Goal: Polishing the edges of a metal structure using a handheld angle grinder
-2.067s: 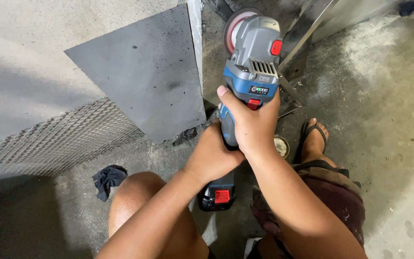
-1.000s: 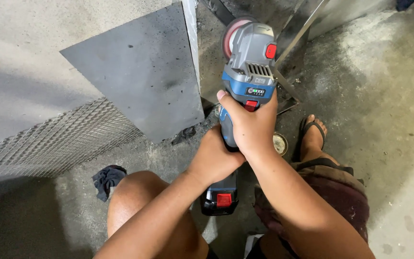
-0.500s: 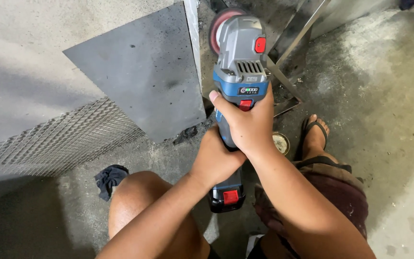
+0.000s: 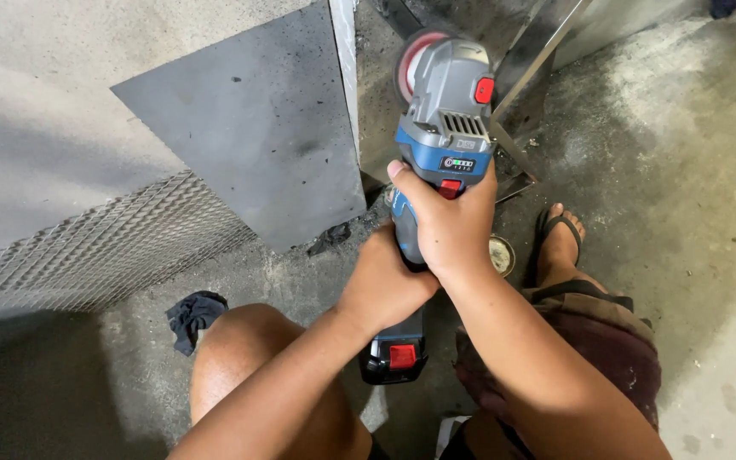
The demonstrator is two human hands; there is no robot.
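Hands: both clamped on the angle grinder; right hand wraps the body just behind the head, left hand grips the handle lower down, near the battery.
Floor: bare concrete floor, dusty, carrying everything.
Metal sheet: flat grey metal sheet lies left of the tool, its upright edge just beside the disc.
Mesh: expanded-metal mesh at lower left.
Grinder: held over the sheet's edge, red-backed disc pointing away from the body.
Doing it well: judging by the grip, keep both wrists firm, the disc shallow against the edge, knees and sandalled foot well apart from it.
Rag: dark rag beside the knee.
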